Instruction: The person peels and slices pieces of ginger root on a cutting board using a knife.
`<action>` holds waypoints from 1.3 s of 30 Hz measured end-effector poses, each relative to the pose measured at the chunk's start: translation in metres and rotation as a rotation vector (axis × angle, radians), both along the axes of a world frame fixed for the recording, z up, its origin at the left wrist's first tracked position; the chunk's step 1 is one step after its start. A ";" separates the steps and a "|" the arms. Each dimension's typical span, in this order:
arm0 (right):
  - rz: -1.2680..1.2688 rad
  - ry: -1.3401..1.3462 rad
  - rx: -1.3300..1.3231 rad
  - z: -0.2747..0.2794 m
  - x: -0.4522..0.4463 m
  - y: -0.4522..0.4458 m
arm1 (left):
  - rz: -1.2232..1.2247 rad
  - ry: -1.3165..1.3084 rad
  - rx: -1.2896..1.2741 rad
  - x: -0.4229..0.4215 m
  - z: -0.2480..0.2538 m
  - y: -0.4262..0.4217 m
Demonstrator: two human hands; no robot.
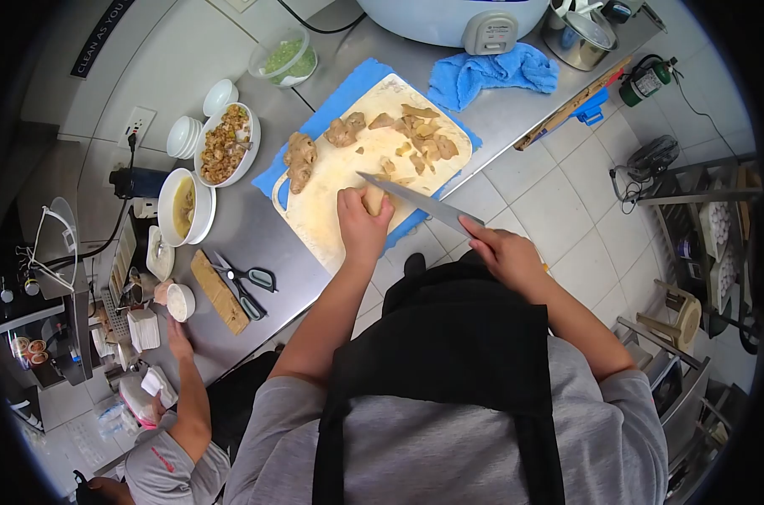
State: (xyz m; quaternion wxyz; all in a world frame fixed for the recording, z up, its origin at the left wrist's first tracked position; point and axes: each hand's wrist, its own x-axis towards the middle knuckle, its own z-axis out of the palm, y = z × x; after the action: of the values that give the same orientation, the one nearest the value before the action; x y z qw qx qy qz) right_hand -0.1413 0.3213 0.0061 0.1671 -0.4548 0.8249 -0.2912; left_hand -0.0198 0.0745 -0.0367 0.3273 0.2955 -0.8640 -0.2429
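Observation:
My left hand point(363, 227) is closed around a peeled, pale piece of ginger point(374, 199) over the near edge of a worn white cutting board point(315, 220). In my right hand point(504, 254) is the handle of a large kitchen knife point(420, 199); its blade points left and lies against or just over the ginger piece. An unpeeled ginger root point(299, 162) rests at the board's left edge, with another knobby ginger piece point(345, 130) at the back. Brown ginger peelings point(437, 145) are scattered over the right side of the board.
A blue towel point(348, 91) lies under the board. Left stand a bowl of chopped food point(225, 143), a bowl of yellow liquid point(183, 206) and scissors point(252, 278). A co-worker's arm point(193, 387) reaches in at lower left. A blue cloth point(491, 77) lies behind, right.

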 end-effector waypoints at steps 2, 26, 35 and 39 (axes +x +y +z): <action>0.020 0.045 0.174 0.014 0.004 0.017 | 0.011 -0.026 0.049 0.001 0.003 0.000; 0.076 -0.172 0.364 0.043 -0.005 -0.067 | -0.026 -0.021 0.005 0.001 0.001 -0.001; 0.072 -0.320 0.322 0.028 -0.014 -0.045 | -0.007 -0.062 0.069 0.001 0.004 0.000; 0.047 -0.366 0.236 0.021 -0.009 -0.030 | -0.026 -0.064 0.025 0.001 0.002 -0.002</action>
State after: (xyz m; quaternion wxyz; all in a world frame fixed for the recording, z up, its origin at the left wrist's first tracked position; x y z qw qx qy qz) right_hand -0.1505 0.2909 0.0267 0.3730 -0.3907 0.7983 -0.2663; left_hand -0.0188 0.0725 -0.0351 0.2925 0.2957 -0.8749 -0.2482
